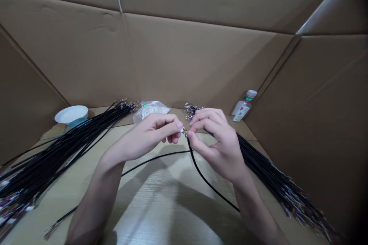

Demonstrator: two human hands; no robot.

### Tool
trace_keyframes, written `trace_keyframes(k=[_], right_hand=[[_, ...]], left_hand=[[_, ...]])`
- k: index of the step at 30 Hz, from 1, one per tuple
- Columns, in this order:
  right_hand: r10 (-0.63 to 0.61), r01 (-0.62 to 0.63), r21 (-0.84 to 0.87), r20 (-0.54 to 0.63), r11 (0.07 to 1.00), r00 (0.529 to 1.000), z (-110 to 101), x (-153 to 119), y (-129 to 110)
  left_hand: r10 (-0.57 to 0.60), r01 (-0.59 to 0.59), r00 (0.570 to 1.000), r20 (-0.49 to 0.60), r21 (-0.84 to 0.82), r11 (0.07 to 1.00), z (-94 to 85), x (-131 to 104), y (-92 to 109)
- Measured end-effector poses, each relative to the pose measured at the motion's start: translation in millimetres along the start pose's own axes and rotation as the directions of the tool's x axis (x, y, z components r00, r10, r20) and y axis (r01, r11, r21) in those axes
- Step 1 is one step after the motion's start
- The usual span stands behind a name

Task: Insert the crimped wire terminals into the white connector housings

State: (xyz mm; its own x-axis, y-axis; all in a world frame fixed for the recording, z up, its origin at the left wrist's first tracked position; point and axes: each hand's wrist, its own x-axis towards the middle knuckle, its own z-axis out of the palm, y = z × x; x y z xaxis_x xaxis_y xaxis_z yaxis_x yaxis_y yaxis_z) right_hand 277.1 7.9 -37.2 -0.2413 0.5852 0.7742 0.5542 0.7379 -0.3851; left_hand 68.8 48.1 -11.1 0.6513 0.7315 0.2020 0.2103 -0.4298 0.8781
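Note:
Above the middle of the table, my left hand (153, 133) pinches a small white connector (181, 130) between thumb and fingers. Thin coloured wires (185, 133) run from it into the end of a black cable (199, 170). My right hand (218, 141) closes its thumb and index finger on these wires, close to where the black sheath begins; the exact contact is partly hidden. The cable hangs down and curves to the right under my right forearm. Another stretch of black cable (155, 157) crosses the table behind, and a frayed cable end (51, 229) lies at lower left.
A thick bundle of black cables (71, 149) lies at left, another bundle (264, 168) at right. Along the back stand a white bowl (71, 115), a clear plastic bag (152, 109) and a bottle (244, 106). Cardboard walls (201, 57) enclose the table (149, 206).

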Motion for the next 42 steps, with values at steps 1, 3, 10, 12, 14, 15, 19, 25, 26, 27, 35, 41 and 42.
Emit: trace_keyframes(k=[1, 3, 10, 12, 14, 15, 19, 25, 26, 27, 35, 41, 42], right_hand=[[-0.016, 0.016, -0.013, 0.001, 1.0, 1.0, -0.7, -0.2, -0.5], [-0.049, 0.049, -0.04, -0.001, 0.998, 0.999, -2.8, -0.5, -2.1], [-0.127, 0.133, -0.106, 0.06, 0.986, 0.99, -15.9, -2.2, -12.3], [-0.128, 0.136, -0.11, 0.074, 0.985, 0.989, -19.3, -2.8, -14.9], [-0.131, 0.14, -0.114, 0.083, 0.984, 0.988, -21.6, -3.3, -16.8], [-0.132, 0.141, -0.115, 0.083, 0.983, 0.988, -22.4, -3.4, -17.6], [-0.154, 0.162, -0.12, 0.069, 0.979, 0.986, -24.0, -2.5, -19.9], [-0.191, 0.198, -0.115, 0.066, 0.974, 0.979, -25.7, -0.8, -21.9], [-0.185, 0.192, -0.117, 0.069, 0.974, 0.98, -25.9, -1.0, -22.2], [-0.179, 0.187, -0.118, 0.076, 0.975, 0.981, -26.1, -1.2, -22.5], [-0.155, 0.168, -0.116, 0.116, 0.979, 0.981, -27.4, -3.7, -21.6], [-0.143, 0.158, -0.124, 0.122, 0.98, 0.982, -27.3, -3.7, -22.0], [-0.14, 0.155, -0.125, 0.124, 0.98, 0.982, -27.2, -3.6, -22.0]], left_hand=[[-0.005, 0.006, 1.0, 0.021, -0.024, 1.0, 0.1, 0.7, -0.3], [-0.007, 0.01, 0.999, 0.051, -0.062, 0.998, 0.6, 2.1, -1.5], [0.004, 0.023, 0.989, 0.145, -0.18, 0.983, 6.0, 6.8, -7.1], [0.004, 0.027, 0.987, 0.159, -0.194, 0.981, 7.4, 7.8, -7.3], [0.003, 0.032, 0.986, 0.167, -0.209, 0.977, 8.0, 8.1, -7.1], [0.002, 0.036, 0.985, 0.173, -0.217, 0.976, 8.2, 8.0, -7.0], [-0.006, 0.054, 0.982, 0.19, -0.25, 0.967, 8.5, 6.9, -7.0], [-0.004, 0.058, 0.979, 0.205, -0.258, 0.964, 9.3, 6.8, -8.6], [-0.003, 0.056, 0.979, 0.202, -0.255, 0.965, 9.2, 6.6, -8.8], [-0.003, 0.054, 0.98, 0.2, -0.25, 0.967, 9.1, 6.3, -9.0], [-0.007, 0.037, 0.98, 0.199, -0.15, 0.988, 7.5, 3.9, -5.6], [0.004, 0.028, 0.979, 0.202, -0.155, 0.988, 8.3, 4.6, -4.9], [0.003, 0.028, 0.98, 0.199, -0.154, 0.988, 8.4, 4.6, -4.8]])
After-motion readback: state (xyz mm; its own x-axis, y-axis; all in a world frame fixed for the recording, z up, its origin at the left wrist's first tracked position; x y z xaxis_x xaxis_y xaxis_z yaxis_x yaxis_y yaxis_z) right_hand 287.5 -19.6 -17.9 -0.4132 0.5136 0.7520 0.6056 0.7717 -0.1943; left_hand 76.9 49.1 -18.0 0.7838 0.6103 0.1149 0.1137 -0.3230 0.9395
